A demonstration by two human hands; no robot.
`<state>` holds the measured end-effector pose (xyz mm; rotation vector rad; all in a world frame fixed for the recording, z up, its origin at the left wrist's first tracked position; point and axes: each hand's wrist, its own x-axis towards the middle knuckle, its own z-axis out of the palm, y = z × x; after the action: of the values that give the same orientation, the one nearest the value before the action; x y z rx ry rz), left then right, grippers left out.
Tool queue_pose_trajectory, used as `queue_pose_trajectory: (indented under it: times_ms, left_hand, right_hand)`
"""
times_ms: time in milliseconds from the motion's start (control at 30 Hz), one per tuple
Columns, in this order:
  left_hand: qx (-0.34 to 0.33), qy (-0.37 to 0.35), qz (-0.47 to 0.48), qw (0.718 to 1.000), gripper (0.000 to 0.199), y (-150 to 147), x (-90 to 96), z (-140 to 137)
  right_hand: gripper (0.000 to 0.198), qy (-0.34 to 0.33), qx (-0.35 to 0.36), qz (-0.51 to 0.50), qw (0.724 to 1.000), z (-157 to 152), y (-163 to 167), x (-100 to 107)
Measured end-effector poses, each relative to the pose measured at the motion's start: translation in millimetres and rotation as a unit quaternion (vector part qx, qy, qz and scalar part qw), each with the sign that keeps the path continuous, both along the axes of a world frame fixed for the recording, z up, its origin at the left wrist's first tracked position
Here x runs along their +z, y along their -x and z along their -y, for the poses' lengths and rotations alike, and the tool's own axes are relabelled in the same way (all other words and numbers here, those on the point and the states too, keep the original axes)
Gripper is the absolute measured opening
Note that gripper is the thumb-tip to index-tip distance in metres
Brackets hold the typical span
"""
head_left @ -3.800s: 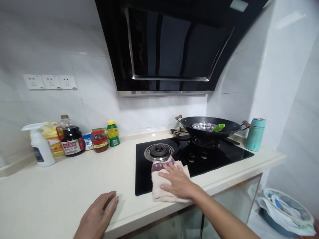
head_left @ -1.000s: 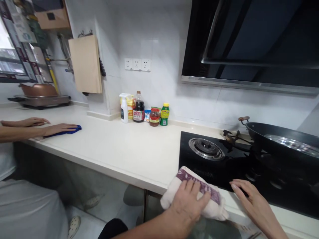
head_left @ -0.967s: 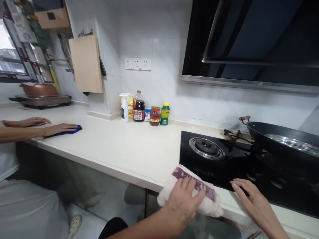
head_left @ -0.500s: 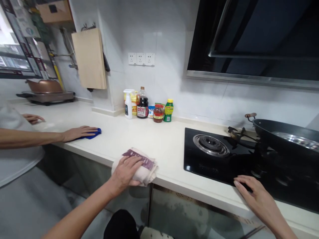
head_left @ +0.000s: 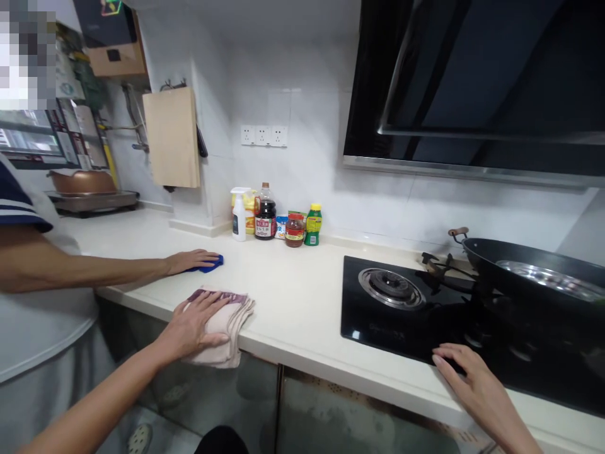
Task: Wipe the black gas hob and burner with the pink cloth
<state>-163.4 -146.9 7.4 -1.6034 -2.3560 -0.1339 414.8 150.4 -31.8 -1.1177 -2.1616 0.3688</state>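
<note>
My left hand (head_left: 195,325) holds a folded pale pink cloth (head_left: 222,323) with a purple printed band against the white counter (head_left: 283,296). Its fingers spread over the top and the thumb lies along the near side. Part of the cloth hangs over the counter's front edge. My right hand (head_left: 466,372) rests at the front edge of the black gas hob (head_left: 378,328), thumb and fingers apart, with nothing visible in it. To the left, another person's hand (head_left: 189,260) presses a blue cloth (head_left: 212,263) on the same counter.
Against the wall stand a white spray bottle (head_left: 239,214), a dark sauce bottle (head_left: 265,217), a red-labelled jar (head_left: 294,231) and a green bottle (head_left: 313,225). A wok (head_left: 482,252) sits on the hob, under a black range hood (head_left: 472,82). The other person (head_left: 42,302) stands close on the left.
My left hand has slid the pink cloth leftward along the counter edge. The other person's hand has moved right with the blue cloth. My right hand stays by the hob.
</note>
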Motion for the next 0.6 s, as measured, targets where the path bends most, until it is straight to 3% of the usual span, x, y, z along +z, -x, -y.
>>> queue_pose_trajectory:
  times_ms: [233, 400, 600]
  left_hand:
    - [0.031, 0.065, 0.070, 0.995, 0.068, -11, 21.3, -20]
    - [0.039, 0.108, 0.118, 0.986, 0.074, -19, 38.0, -49]
    - [0.027, 0.104, 0.133, 0.985, 0.085, -19, 35.3, -110]
  right_hand:
    - [0.037, -0.022, 0.017, 0.023, 0.999, -2, -4, 2]
    - [0.041, -0.051, 0.026, 0.033, 0.998, -1, -5, -2]
    - [0.039, -0.115, 0.012, 0.045, 0.992, 9, 1, -11]
